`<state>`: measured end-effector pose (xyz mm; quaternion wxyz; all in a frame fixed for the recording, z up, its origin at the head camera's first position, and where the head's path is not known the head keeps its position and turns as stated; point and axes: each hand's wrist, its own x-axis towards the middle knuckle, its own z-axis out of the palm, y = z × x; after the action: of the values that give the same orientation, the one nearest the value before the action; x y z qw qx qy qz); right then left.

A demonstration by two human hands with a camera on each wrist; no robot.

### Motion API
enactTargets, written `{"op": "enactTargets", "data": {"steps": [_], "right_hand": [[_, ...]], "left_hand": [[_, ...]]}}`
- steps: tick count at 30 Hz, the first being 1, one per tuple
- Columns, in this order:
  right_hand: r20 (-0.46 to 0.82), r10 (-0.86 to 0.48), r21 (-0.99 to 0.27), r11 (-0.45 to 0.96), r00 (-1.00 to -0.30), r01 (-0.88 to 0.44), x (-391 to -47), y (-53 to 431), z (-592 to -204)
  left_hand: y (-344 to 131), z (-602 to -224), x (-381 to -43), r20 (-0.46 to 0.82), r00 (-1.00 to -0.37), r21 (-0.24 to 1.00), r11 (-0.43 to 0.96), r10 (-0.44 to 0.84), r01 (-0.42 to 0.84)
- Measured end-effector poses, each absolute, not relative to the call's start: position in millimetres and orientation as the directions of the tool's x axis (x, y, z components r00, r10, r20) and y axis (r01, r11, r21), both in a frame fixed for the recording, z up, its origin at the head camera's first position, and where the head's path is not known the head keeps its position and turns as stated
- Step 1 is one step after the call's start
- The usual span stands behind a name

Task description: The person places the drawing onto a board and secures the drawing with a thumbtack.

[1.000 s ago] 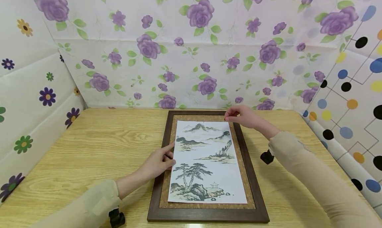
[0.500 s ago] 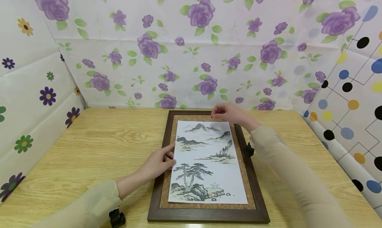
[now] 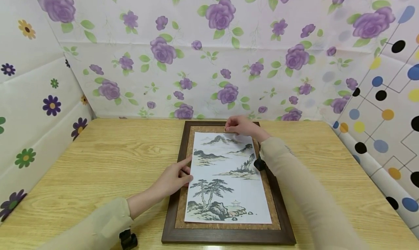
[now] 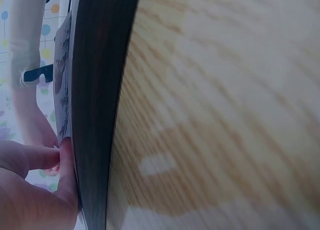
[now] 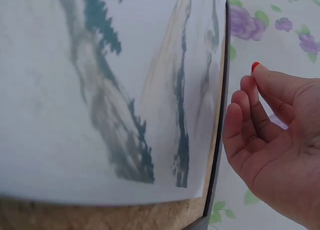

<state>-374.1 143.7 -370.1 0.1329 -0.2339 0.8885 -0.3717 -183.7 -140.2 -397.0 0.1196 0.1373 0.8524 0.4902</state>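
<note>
A sheet of paper (image 3: 239, 192) with an ink landscape of mountains, pines and a pavilion lies on a cork board (image 3: 275, 224) in a dark brown frame (image 3: 229, 236). My left hand (image 3: 171, 179) rests at the sheet's left side, index finger extended and thumb touching the edge; its other fingers are partly hidden. Above the sheet's top edge, my right hand (image 3: 240, 125) pinches a small red-headed push pin (image 5: 255, 66) between thumb and index finger. Its point is hidden. In the right wrist view, the remaining fingers of this right hand (image 5: 280, 140) are curled loosely.
The frame lies flat on a wooden table (image 3: 114, 162). Behind it stands a wall covering (image 3: 196, 79) with purple roses, and patterned coverings flank both sides. Each wrist wears a dark strap.
My right hand has moved left from the sheet's top right corner to above the middle of its top edge, still pinching the push pin. My left hand has stayed in place.
</note>
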Motion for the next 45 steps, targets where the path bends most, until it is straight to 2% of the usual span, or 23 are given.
{"op": "enactTargets", "data": {"steps": [11, 22, 33, 45], "right_hand": [[-0.125, -0.515, -0.698, 0.653, -0.848, -0.294, -379.1, 139.3, -383.2], [-0.142, -0.513, -0.684, 0.669, -0.847, -0.291, -377.2, 135.6, -381.4], [-0.176, -0.554, -0.601, 0.715, -0.814, -0.357, -379.1, 131.0, -376.9], [-0.241, -0.542, -0.578, 0.747, -0.805, -0.330, -381.1, 123.8, -367.6]], "left_hand": [[-139.4, -397.4, -183.4, -0.071, -0.936, 0.865, 0.489, 0.344, 0.114], [-139.7, -396.4, -183.9, -0.072, -0.936, 0.863, 0.492, 0.345, 0.115], [-139.5, -396.1, -183.7, -0.074, -0.935, 0.862, 0.494, 0.346, 0.114], [-138.7, -396.0, -183.5, -0.066, -0.936, 0.855, 0.502, 0.347, 0.126]]}}
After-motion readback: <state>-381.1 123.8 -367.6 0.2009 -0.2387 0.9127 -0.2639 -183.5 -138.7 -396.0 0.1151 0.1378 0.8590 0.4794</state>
